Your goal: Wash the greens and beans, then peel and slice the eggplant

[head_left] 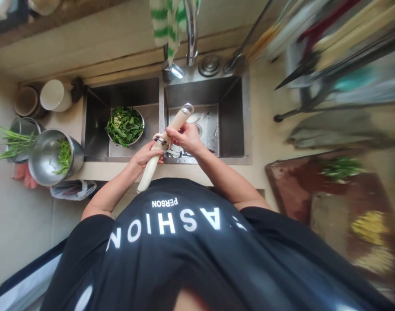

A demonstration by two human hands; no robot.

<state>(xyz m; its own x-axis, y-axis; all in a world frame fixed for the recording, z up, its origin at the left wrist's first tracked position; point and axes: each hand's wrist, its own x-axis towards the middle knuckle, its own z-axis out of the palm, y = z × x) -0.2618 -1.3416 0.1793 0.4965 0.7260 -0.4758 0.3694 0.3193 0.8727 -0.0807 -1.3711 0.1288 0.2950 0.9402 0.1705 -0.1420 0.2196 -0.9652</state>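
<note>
Left hand (pixel 146 154) wrapped round long pale stick (pixel 177 121), angled toward 1 o'clock over sink (pixel 217 160) front rim. Right hand (pixel 187 137): fingers curled against stick, can't tell hold. Greens (pixel 125 126) at 10 o'clock.

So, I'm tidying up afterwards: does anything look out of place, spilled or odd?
Yes, slightly: dark strips lie scattered loose on the floor of the right-hand stainless-steel sink basin, rather than gathered together. Long green stalks also jut past the rim of a round grey vessel at far left. Nothing looks clearly broken.
</note>
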